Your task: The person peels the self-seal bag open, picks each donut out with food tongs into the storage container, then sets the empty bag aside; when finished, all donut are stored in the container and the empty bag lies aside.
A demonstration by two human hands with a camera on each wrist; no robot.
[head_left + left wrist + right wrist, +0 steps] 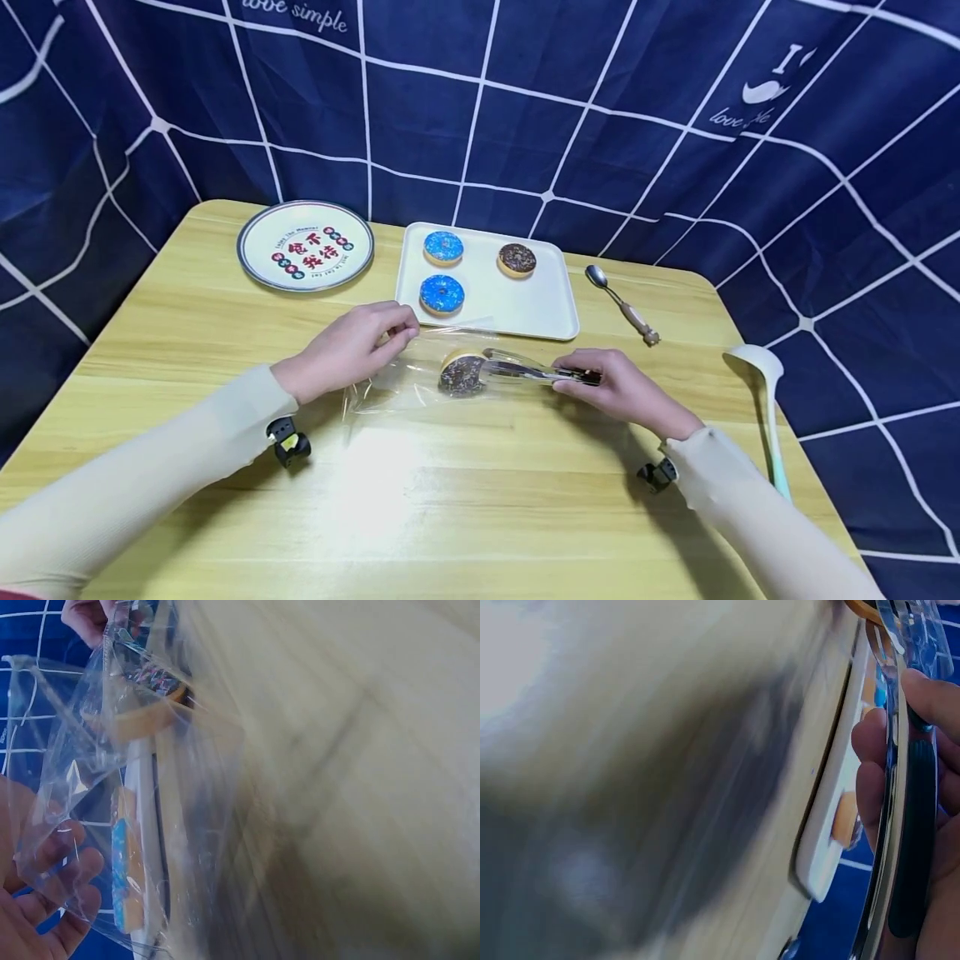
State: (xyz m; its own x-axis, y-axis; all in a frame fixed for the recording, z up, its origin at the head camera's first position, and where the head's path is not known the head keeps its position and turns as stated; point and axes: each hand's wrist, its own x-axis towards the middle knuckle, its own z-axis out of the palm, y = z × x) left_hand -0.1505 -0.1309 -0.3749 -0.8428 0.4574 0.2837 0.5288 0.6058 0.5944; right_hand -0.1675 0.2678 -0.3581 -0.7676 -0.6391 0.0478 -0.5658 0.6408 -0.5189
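Observation:
My left hand (352, 350) holds a clear plastic bag (393, 393) by its edge, thumb and fingers bent at the film. In the left wrist view, the bag (206, 787) hangs loose and crinkled beside the fingers. My right hand (618, 385) grips metal tongs (521, 368), whose dark handle (915, 840) lies along the palm in the right wrist view. Between the tong tips is a chocolate donut (461, 377) with sprinkles, inside the bag film, above the table in front of the tray.
Behind the hands, a white tray (543, 304) carries two blue-iced donuts (442, 294) and another chocolate donut (517, 260). A round plate (258, 254) with red lettering stands back left. Right of the tray lies a spoon (621, 305), and a white ladle (757, 360) lies by the right edge.

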